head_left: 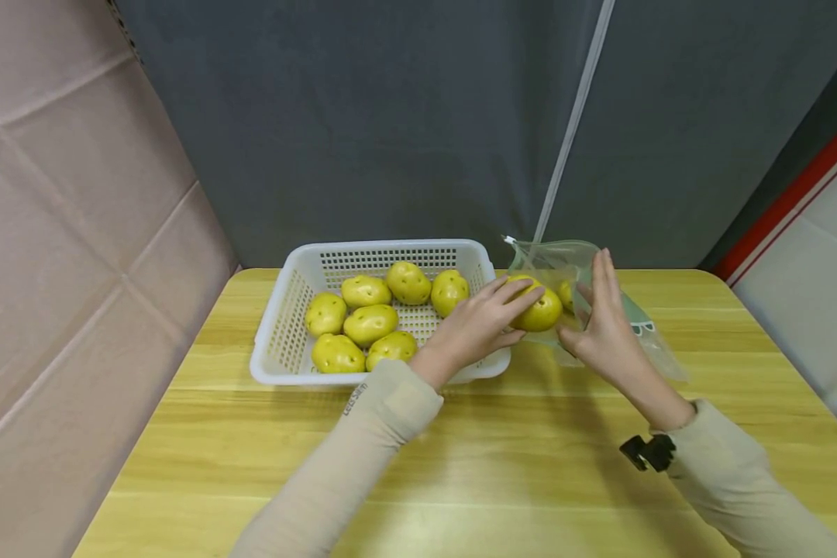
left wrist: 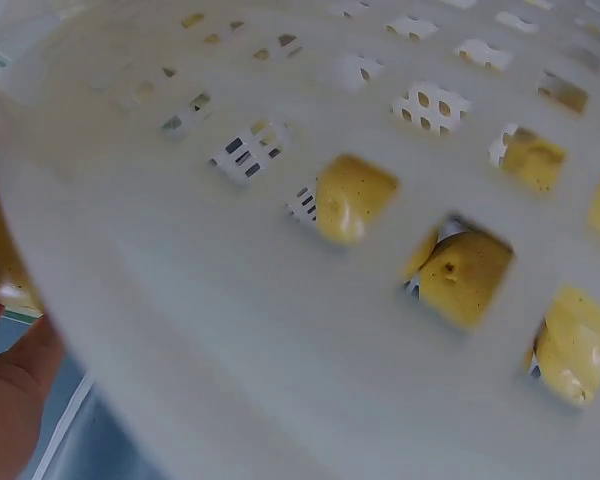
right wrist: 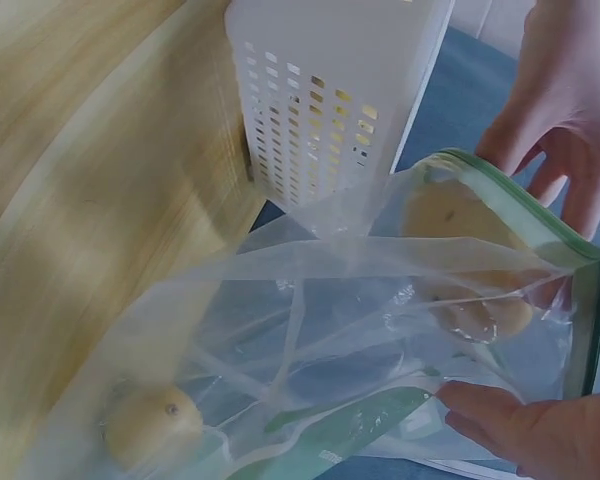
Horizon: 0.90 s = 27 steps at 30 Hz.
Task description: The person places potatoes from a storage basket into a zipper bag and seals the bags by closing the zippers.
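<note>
My left hand [head_left: 477, 325] grips a yellow potato [head_left: 539, 310] at the mouth of a clear zip bag [head_left: 554, 252] with green trim. Through the film in the right wrist view, the gripped potato [right wrist: 460, 215] shows beside the left hand [right wrist: 570, 110]. Deeper in the bag lies another potato [right wrist: 155, 430]. My right hand [head_left: 607, 333] has its fingers extended upward and its thumb apart, touching the bag near its mouth. The left wrist view catches part of the left hand [left wrist: 15, 400] under the held potato [left wrist: 0, 250].
Left of the bag stands a white perforated basket [head_left: 261, 360] with several potatoes [head_left: 371, 324] inside. Both rest on a wooden table [head_left: 460, 465] against a dark grey curtain [head_left: 363, 132]. A pinkish padded wall [head_left: 77, 232] borders the left side.
</note>
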Available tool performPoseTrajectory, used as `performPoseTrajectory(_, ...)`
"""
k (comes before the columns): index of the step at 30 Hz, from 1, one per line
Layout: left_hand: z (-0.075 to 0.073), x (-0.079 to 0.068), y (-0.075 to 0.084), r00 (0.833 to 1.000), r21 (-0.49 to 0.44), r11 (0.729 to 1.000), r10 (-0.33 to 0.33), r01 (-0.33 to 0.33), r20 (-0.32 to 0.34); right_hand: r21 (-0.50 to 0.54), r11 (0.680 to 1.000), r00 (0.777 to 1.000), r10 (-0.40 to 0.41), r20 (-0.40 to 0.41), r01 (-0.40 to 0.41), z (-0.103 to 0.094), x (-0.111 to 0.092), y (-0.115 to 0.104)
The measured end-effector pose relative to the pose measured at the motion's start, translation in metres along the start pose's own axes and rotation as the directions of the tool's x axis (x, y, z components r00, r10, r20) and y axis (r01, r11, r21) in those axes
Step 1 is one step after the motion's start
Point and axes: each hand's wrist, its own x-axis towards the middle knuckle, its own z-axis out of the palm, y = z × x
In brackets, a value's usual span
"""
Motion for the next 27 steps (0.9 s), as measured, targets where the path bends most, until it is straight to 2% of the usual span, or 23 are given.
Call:
performPoseTrajectory(6, 0.001, 0.0, 0.0, 0.999, -0.019, 0.999, -0.034, 0.034, 0.015, 0.028, 1.0, 1.0, 0.003, 0.007, -0.003, -0.001, 0.003, -0.004)
performPoseTrajectory(14, 0.002, -0.001, 0.001, 0.996, -0.074, 0.996, -0.058, 0.053, -0.061, -0.072, 0.997, 0.999, -0.032, -0.027, 0.03, -0.004, 0.006, -0.008)
performPoseTrajectory(21, -0.004, -0.005, -0.005, 0.989, -0.079, 0.989, -0.133, 0.127, -0.071, -0.018, 1.0, 0.999, -0.026, -0.036, 0.026, -0.009, 0.008, -0.008)
performPoseTrajectory(27, -0.008, -0.014, -0.016, 0.983, -0.051, 0.986, -0.164, 0.16, -0.085, 0.023, 1.0, 1.0, 0.003, -0.013, -0.003, -0.012, 0.006, -0.007)
